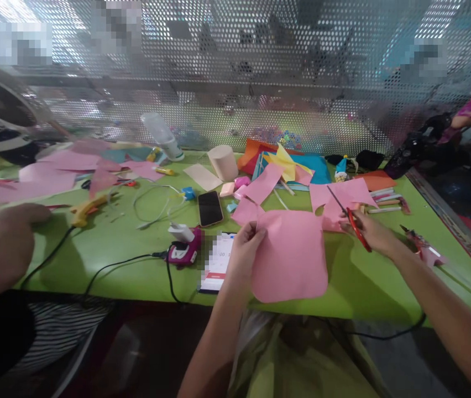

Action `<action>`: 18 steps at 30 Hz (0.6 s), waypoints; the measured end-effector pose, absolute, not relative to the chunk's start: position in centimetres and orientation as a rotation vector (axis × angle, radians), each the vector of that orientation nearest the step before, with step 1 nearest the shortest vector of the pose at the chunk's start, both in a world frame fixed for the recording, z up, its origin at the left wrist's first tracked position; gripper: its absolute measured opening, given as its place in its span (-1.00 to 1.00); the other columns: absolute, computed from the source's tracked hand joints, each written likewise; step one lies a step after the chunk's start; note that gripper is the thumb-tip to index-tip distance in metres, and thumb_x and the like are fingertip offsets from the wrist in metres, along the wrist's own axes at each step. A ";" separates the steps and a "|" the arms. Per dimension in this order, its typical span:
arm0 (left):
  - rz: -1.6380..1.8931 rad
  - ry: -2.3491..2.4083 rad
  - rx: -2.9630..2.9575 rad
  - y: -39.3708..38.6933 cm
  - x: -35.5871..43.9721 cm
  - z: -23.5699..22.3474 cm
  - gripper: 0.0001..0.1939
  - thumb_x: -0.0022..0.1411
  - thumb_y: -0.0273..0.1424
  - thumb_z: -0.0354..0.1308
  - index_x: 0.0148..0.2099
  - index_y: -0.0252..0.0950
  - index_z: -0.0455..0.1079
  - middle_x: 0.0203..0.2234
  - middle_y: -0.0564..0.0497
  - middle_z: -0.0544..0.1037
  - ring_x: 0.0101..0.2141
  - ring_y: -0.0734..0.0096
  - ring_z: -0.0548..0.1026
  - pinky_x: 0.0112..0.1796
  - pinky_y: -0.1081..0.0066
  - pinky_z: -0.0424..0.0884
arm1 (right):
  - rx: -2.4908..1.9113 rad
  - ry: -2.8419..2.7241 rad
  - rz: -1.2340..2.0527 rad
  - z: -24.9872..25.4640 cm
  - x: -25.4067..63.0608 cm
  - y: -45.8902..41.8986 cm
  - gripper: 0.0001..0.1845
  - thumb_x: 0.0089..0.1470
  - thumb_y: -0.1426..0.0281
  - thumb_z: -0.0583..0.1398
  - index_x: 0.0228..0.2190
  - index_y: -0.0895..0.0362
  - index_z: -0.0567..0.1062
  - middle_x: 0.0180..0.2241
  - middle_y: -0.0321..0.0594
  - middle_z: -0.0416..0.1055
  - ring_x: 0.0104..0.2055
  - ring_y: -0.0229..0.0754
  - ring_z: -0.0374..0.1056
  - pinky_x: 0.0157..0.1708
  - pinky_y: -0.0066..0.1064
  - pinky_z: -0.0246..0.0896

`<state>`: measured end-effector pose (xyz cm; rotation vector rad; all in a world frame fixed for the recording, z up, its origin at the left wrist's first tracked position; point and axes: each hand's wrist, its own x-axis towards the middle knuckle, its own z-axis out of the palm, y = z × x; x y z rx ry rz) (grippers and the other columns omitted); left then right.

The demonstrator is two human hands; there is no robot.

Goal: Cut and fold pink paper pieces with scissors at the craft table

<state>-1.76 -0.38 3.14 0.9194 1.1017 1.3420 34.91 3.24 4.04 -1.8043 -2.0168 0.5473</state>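
My left hand [249, 244] pinches the upper left edge of a pink sheet [291, 260] with rounded corners, held up near the table's front edge. In my right hand [370, 229] is a pair of scissors with red handles [355, 224]; their blades point up and to the left, over more pink paper [349, 193]. The scissors are apart from the sheet in my left hand. Part of a phone with a lit screen [218, 264] shows beside my left forearm.
A dark phone [210, 209], a purple power strip [183, 249] and cables lie left of centre on the green table [136, 282]. Behind are a toilet paper roll [223, 163] and coloured sheets. At left, a co-worker's hand [3, 243] is near a yellow glue gun [88, 211].
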 end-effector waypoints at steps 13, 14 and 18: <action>1.367 1.071 0.758 -0.3 -1.1 2.3 -0.67 0.12 -0.21 0.40 -0.12 -0.19 0.45 -0.28 0.08 0.53 -0.29 0.44 0.47 -0.25 0.50 0.37 | -2.099 -2.013 0.044 5.0 31.8 12.8 -0.50 0.28 0.35 0.15 0.21 0.18 0.46 -0.12 0.18 0.65 -0.08 0.23 0.56 -0.13 -0.10 0.35; 1.385 1.076 0.744 -0.2 -1.1 2.5 -0.68 0.11 -0.21 0.39 -0.14 -0.19 0.43 -0.30 0.10 0.51 -0.30 0.45 0.46 -0.26 0.50 0.37 | -2.084 -2.031 0.020 5.2 31.5 12.1 -0.51 0.29 0.35 0.13 0.21 0.14 0.46 -0.09 0.17 0.64 -0.04 0.24 0.55 -0.09 -0.08 0.35; 1.451 1.067 0.642 0.5 -0.9 2.8 -0.64 0.04 -0.21 0.41 -0.22 -0.19 0.35 -0.36 0.13 0.50 -0.30 0.44 0.50 -0.26 0.49 0.38 | -1.729 -2.143 0.095 5.6 30.8 6.9 -0.31 0.30 0.35 0.14 0.40 -0.15 0.19 0.30 -0.09 0.41 0.14 0.10 0.49 0.05 -0.13 0.40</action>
